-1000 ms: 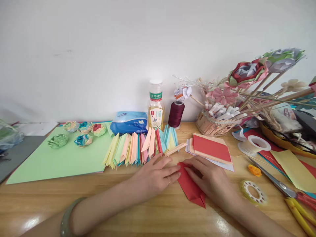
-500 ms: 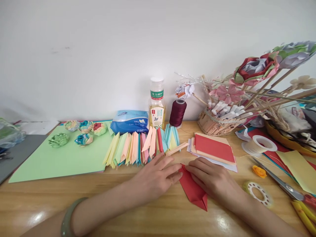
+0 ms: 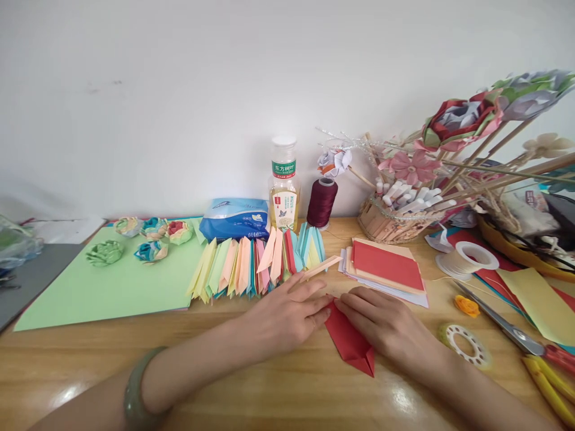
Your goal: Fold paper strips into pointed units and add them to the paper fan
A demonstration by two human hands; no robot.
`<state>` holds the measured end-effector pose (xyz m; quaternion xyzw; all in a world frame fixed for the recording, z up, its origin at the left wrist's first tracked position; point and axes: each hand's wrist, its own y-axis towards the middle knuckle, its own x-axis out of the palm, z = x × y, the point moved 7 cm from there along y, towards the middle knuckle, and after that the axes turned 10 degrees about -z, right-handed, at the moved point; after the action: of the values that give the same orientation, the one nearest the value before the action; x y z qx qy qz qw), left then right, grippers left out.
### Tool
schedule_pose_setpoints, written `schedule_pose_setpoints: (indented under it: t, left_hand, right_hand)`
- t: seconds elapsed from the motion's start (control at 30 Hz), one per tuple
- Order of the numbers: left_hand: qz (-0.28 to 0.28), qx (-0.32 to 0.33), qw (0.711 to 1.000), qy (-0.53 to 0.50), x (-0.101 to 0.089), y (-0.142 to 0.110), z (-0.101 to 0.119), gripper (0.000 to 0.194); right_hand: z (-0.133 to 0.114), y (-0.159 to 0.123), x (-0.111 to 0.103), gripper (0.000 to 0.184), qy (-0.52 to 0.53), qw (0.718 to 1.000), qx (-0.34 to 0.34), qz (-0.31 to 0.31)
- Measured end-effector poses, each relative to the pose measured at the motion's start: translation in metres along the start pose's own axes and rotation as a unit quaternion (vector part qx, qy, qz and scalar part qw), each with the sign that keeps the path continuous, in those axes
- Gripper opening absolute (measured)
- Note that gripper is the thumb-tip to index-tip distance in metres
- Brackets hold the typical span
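The bare left hand (image 3: 285, 314) and right hand (image 3: 381, 320) nearly meet, fingertips touching the folded red paper sheet's (image 3: 348, 338) far tip, any pinch hidden, well forward of the glossy wooden table's (image 3: 251, 389) back edge, where uneven pressure could skew the crease.

Bare hands (image 3: 287, 314), bare forearms (image 3: 202, 359), grey-green bangle (image 3: 135, 392)
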<state>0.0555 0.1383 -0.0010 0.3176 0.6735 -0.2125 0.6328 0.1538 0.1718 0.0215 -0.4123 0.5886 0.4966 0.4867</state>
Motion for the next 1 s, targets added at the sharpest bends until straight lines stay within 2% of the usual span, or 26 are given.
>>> schedule_pose_setpoints:
  t: [0.17,0.47,0.77,0.83,1.0]
  left_hand:
    - [0.006,0.011,1.0,-0.014,-0.006,0.003,-0.001,0.029]
    - [0.047,-0.013,0.998,-0.028,-0.009,0.002,-0.002,0.03]
    - [0.04,-0.012,0.998,-0.037,-0.006,0.004,-0.002,0.029]
    - [0.041,-0.009,0.998,-0.037,-0.007,0.005,-0.002,0.028]
    - [0.039,-0.004,0.998,-0.042,-0.012,0.006,-0.002,0.027]
  right_hand:
    - [-0.004,0.0,-0.001,0.038,-0.023,0.999,-0.022,0.002]
    - [-0.007,-0.002,-0.001,0.039,-0.036,0.998,-0.058,0.014]
    - [-0.008,-0.003,0.001,0.037,-0.053,0.997,-0.064,-0.002]
    - [-0.006,-0.004,0.002,0.038,-0.048,0.997,-0.053,-0.005]
    - [0.005,-0.006,0.006,0.033,-0.022,0.998,0.046,-0.026]
